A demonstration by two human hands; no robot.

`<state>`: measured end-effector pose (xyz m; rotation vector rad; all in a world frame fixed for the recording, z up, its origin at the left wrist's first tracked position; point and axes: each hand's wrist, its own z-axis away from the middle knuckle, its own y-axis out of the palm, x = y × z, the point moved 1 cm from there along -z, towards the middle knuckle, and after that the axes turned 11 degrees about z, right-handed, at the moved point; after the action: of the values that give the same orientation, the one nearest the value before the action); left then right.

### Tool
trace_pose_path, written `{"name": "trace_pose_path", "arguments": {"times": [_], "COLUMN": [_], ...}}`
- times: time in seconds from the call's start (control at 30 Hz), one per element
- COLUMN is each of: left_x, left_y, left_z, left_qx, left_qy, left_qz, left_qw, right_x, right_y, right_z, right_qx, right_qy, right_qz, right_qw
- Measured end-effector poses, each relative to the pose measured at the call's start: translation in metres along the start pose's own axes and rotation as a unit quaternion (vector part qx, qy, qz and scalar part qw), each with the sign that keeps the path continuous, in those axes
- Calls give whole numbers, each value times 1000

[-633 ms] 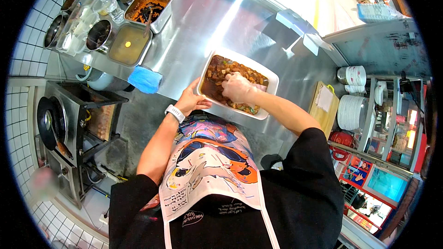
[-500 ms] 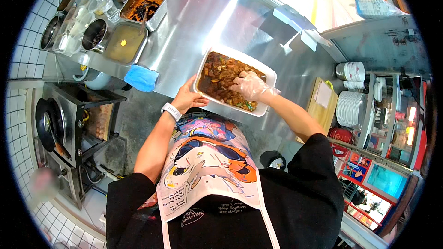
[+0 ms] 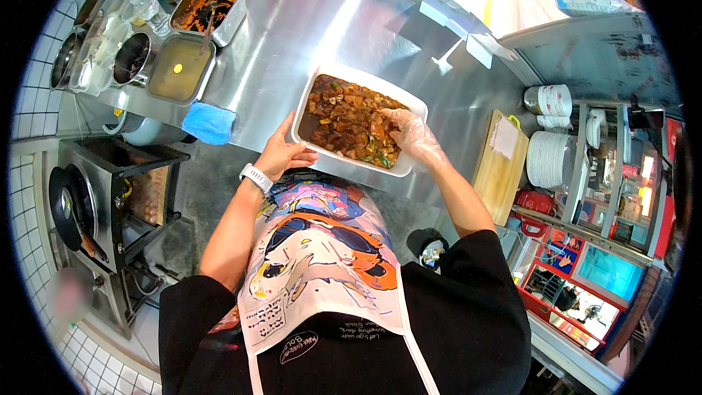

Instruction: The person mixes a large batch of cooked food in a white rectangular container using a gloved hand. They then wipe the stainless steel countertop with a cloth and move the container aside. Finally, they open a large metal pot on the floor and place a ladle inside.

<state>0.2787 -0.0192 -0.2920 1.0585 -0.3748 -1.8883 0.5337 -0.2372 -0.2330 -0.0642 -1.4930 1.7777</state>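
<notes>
A white rectangular tray (image 3: 307, 77) stands on the steel counter, filled with brown sauced chunks (image 3: 351, 121), likely meat, with green bits among them. Its near left corner sits between the thumb and index finger of my bare left hand (image 3: 278, 155), which holds the rim. On the right side, my right hand (image 3: 417, 139) wears a clear plastic glove. Its bent fingers dip into the chunks and cup around some; the fingertips are partly hidden by food.
At the far left are a metal pan of dark red sauce (image 3: 232, 22), a pan of pale liquid (image 3: 199, 77), a small pot (image 3: 133, 57) and a blue cloth (image 3: 209, 124). Rightward lie a wooden board (image 3: 491, 175) and stacked white plates (image 3: 547, 161). A wok (image 3: 66, 208) stands lower left.
My gloved right hand has shifted from the middle of the chunks toward the tray's right wall. The chunks have been pushed about. My left hand remains at the near left corner.
</notes>
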Motion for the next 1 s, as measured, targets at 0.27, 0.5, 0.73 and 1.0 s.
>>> {"name": "trace_pose_path", "arguments": {"times": [0.27, 0.5, 0.73, 1.0], "left_x": [-1, 4, 9, 5], "left_y": [-18, -48, -55, -48], "left_z": [30, 54, 60, 53], "left_qx": [-56, -86, -102, -84], "left_qy": [10, 17, 19, 19], "left_qz": [-13, 16, 40, 45], "left_qw": [998, 996, 994, 995], "right_x": [10, 5, -17, -18], "right_y": [24, 42, 49, 62], "right_z": [-7, -14, -8, -16], "right_qx": [0, -49, -15, -92], "right_qy": [-41, -6, 163, 187], "right_qz": [137, 78, -400, -384], "right_qw": [990, 996, 902, 900]}}
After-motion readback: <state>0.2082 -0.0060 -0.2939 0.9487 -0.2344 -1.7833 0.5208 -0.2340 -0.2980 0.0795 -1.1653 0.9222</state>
